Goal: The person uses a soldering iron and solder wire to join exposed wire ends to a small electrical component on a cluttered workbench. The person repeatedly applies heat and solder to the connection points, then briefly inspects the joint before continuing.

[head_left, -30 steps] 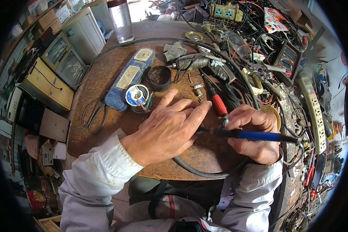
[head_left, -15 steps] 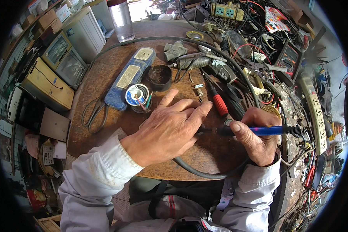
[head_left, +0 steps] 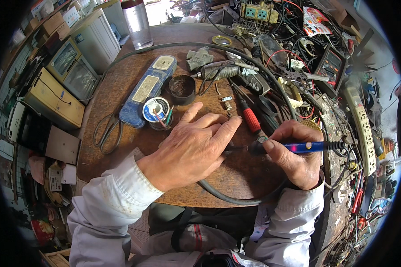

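My right hand [head_left: 298, 167] grips a blue soldering iron [head_left: 323, 146] by its handle, thumb on top and the cord end pointing right. A pinkish glow and a small round dial show on the handle. The iron's dark front end points left and passes under the fingers of my left hand [head_left: 185, 144]. That hand is held back-up over the wooden table, its index finger bent down and one finger sticking out; what it pinches is hidden. Just beyond lie a red-handled screwdriver [head_left: 251, 120] and a small metal piece [head_left: 227, 99]. A solder spool [head_left: 149, 107] stands left of the fingers.
A blue oblong case [head_left: 140, 95], a round dark tin [head_left: 182, 89] and scissors [head_left: 107, 135] are on the left. A thick black cable [head_left: 227, 200] loops around the work area. Tools, wires, a multimeter [head_left: 330, 66] and a power strip [head_left: 365, 133] crowd the right. A clear bottle [head_left: 138, 26] stands behind.
The soldering iron has turned in my right hand, so its dial and glow now show. My left hand stays nearly still. The whole view has shifted slightly.
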The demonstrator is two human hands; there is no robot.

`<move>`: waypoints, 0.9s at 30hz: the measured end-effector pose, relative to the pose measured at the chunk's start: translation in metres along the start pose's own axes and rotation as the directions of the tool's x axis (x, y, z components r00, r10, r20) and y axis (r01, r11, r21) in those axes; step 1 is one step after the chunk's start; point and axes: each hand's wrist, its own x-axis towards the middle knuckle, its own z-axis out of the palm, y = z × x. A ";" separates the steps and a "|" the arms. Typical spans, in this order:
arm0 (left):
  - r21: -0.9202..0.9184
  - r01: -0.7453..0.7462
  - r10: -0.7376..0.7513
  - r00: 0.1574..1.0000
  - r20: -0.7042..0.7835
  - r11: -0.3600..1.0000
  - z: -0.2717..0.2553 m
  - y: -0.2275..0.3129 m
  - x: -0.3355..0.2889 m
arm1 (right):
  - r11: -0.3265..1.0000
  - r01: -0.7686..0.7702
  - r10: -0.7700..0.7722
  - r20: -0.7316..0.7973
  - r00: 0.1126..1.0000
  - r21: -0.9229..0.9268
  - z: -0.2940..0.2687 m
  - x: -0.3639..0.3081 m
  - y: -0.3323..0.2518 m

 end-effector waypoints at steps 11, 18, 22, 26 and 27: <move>0.020 0.001 -0.001 1.000 0.002 1.000 0.001 0.000 0.001 | 0.992 0.104 -0.104 0.006 0.995 -0.073 -0.002 0.001 0.005; -0.003 0.008 -0.008 1.000 0.019 1.000 -0.002 0.002 0.003 | 0.989 0.013 -0.006 0.046 0.999 -0.150 -0.001 0.012 -0.009; 0.038 0.024 -0.025 0.999 0.021 0.999 -0.002 0.001 0.000 | 0.979 -0.042 0.072 0.148 0.986 -0.199 0.002 0.025 -0.025; -0.004 0.012 -0.012 1.000 0.018 1.000 0.002 -0.001 0.001 | 0.973 -0.016 0.067 0.220 0.973 -0.230 -0.004 0.027 -0.027; -0.031 -0.004 0.004 1.000 -0.002 1.000 0.004 -0.001 0.001 | 0.976 -0.001 0.054 0.237 0.970 -0.218 -0.006 0.027 -0.025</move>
